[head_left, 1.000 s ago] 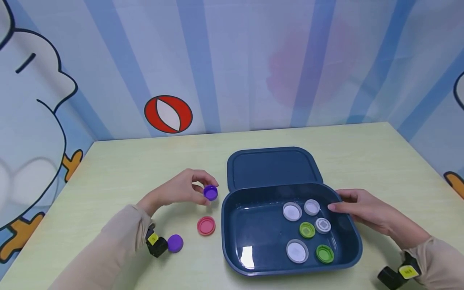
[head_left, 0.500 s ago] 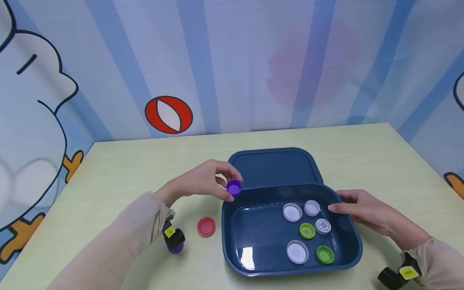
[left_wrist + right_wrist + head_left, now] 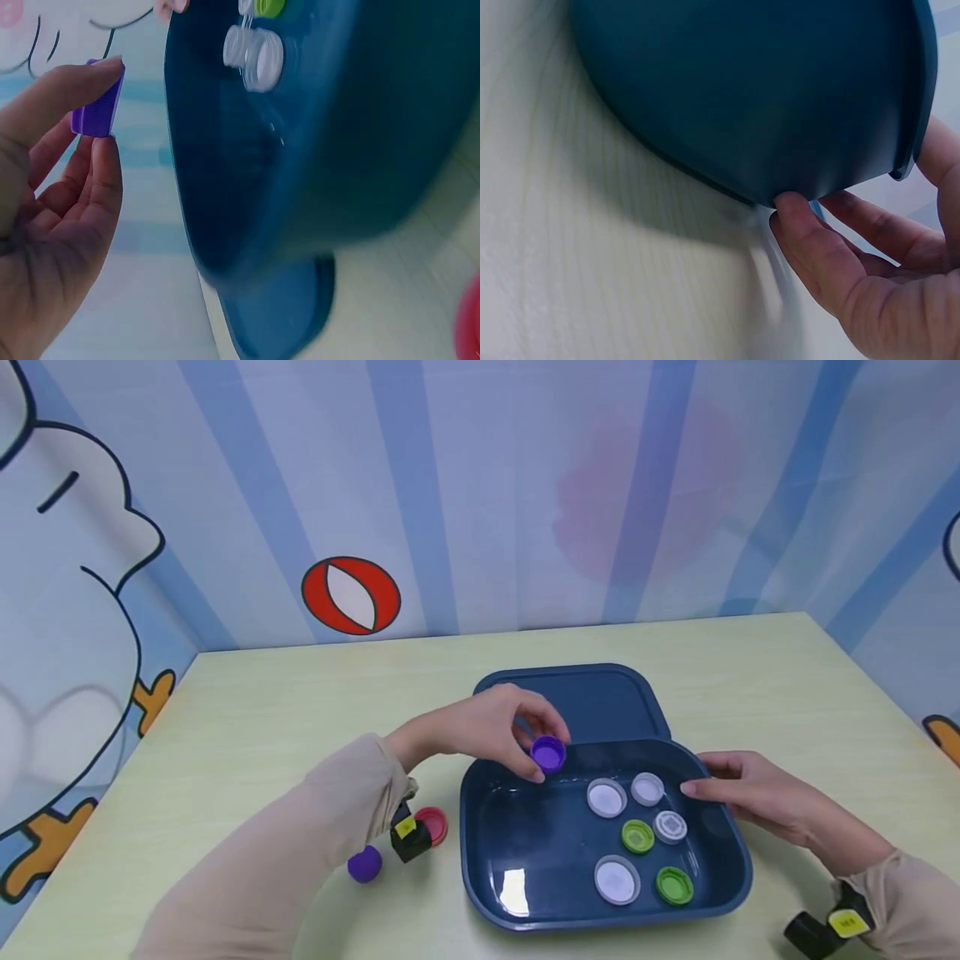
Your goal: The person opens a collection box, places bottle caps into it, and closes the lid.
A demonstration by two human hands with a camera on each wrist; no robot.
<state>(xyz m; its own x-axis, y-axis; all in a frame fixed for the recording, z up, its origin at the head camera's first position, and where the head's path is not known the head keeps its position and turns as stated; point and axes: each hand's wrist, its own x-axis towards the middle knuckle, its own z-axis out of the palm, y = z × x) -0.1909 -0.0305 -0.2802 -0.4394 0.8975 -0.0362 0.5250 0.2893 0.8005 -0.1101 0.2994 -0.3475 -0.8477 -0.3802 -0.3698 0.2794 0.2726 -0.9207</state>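
Observation:
My left hand (image 3: 498, 727) pinches a purple bottle cap (image 3: 548, 754) between thumb and fingertips, over the back left part of a dark blue box (image 3: 517, 827). In the left wrist view the purple cap (image 3: 99, 109) is seen from its side, apart from the box. My right hand (image 3: 780, 802) grips the box's right rim, thumb on the inside and fingers outside. White caps (image 3: 616, 880) and green caps (image 3: 674, 886) lie in the right half of the box. A second purple cap (image 3: 364, 864) and a red cap (image 3: 431, 825), partly covered by the left wrist camera, lie on the table.
Behind the box a dark blue lid (image 3: 600, 702) lies flat on the pale wooden table (image 3: 300, 710). A blue striped backdrop (image 3: 487, 510) with cartoon figures stands along the table's back and sides.
My left hand has carried the purple cap rightward, from beside the box to over it. The left wrist camera now partly covers the red cap. My right hand stays at the rim.

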